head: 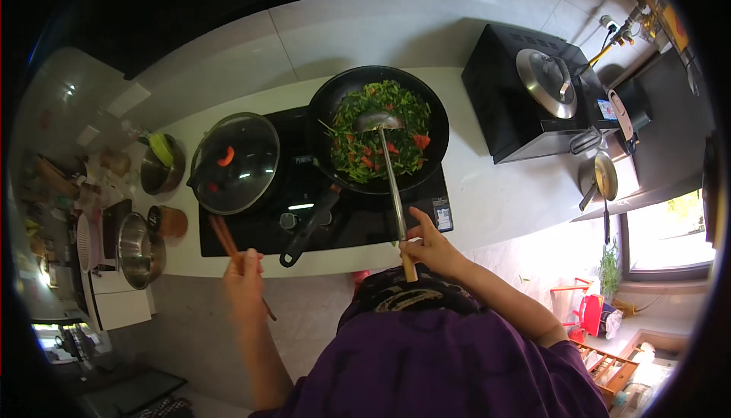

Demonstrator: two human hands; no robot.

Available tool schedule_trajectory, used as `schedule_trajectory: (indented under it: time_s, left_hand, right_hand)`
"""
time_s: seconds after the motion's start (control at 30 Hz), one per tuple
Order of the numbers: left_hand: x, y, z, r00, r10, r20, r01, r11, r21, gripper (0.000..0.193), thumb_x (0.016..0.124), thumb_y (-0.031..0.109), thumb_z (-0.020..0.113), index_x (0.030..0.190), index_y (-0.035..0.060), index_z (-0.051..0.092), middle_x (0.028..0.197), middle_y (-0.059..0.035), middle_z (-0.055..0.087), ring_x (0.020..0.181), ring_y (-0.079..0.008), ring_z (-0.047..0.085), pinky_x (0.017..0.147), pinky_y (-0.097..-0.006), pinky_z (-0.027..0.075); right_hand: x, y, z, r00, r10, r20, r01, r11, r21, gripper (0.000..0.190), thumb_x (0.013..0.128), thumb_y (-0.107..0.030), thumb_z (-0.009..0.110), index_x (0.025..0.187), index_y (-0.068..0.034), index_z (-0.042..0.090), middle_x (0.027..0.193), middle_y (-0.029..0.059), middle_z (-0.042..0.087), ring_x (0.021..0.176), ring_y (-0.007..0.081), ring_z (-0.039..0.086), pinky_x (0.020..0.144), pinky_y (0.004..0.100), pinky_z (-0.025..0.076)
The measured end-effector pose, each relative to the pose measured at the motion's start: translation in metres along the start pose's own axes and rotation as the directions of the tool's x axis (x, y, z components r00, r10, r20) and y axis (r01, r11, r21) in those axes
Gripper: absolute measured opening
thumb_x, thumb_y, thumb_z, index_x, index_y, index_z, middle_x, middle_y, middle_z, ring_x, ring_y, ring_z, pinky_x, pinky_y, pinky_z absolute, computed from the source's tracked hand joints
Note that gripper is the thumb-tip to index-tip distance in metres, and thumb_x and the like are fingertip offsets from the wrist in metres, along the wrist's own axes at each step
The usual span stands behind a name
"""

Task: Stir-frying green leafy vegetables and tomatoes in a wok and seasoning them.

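My right hand [434, 251] grips the handle of a metal ladle [394, 189], with the thumb and some fingers around it and the index finger raised. The ladle's bowl lies face down on chopped leafy greens [348, 158] mixed with red pieces. They fill the middle of a black wok [437, 107], whose long handle [311, 229] points toward me and to the left. My left hand [243, 275], slightly blurred, holds wooden chopsticks [225, 238] over the front left edge of the black glass cooktop [365, 235]. Just beyond their tips is a round glass lid [251, 149]; what lies under it is unclear.
At left stand a metal bowl [154, 175] with a green vegetable, a brown container [171, 221] and a steel basin [128, 252]. A black countertop appliance [491, 98] stands at right, with a pot lid [539, 87] on top. Farther right is a small pan [605, 175].
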State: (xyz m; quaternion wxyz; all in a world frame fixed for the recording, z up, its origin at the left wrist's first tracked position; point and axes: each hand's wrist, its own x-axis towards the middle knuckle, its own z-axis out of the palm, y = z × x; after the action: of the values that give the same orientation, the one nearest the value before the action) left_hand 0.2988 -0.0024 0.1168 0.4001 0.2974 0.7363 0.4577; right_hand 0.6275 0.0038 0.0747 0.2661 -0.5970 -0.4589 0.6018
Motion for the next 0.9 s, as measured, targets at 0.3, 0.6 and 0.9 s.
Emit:
schedule_trajectory:
  time_s: [0.3, 0.6, 0.9]
  left_hand:
    - [0.010, -0.025, 0.041, 0.958, 0.034, 0.286, -0.022, 0.999, -0.044, 0.025, 0.085, 0.020, 0.068, 0.095, -0.0022, 0.062, 0.064, -0.0028, 0.059, 0.046, -0.0048, 0.043, 0.043, -0.0198, 0.033]
    - [0.019, -0.014, 0.053, 0.855, -0.066, 0.515, 0.071, 0.997, 0.011, 0.037, 0.081, 0.017, 0.072, 0.110, -0.0042, 0.062, 0.066, -0.0002, 0.059, 0.050, -0.0033, 0.049, 0.040, -0.0186, 0.034]
    - [0.022, -0.022, 0.060, 0.862, -0.028, 0.507, 0.088, 0.992, -0.095, 0.034, 0.080, 0.013, 0.073, 0.107, -0.0053, 0.064, 0.069, 0.0001, 0.060, 0.055, -0.0047, 0.052, 0.048, -0.0194, 0.040]
  right_hand:
    - [-0.014, -0.029, -0.055, 0.871, -0.420, -0.256, 0.139, 0.710, -0.690, 0.050, 0.088, -0.011, 0.053, 0.135, -0.011, 0.040, 0.099, 0.0248, 0.060, 0.088, 0.0439, 0.059, 0.079, 0.0495, 0.047]
    - [0.010, -0.022, -0.075, 0.810, -0.435, -0.393, 0.077, 0.744, -0.663, 0.043, 0.092, -0.010, 0.047, 0.135, -0.004, 0.043, 0.084, 0.0287, 0.061, 0.079, 0.0454, 0.060, 0.071, 0.0468, 0.048]
    - [0.003, -0.048, -0.047, 0.964, 0.136, -0.230, -0.051, 0.938, 0.343, 0.042, 0.096, -0.016, 0.043, 0.137, -0.005, 0.045, 0.063, 0.0002, 0.047, 0.048, 0.0078, 0.042, 0.043, 0.0246, 0.037]
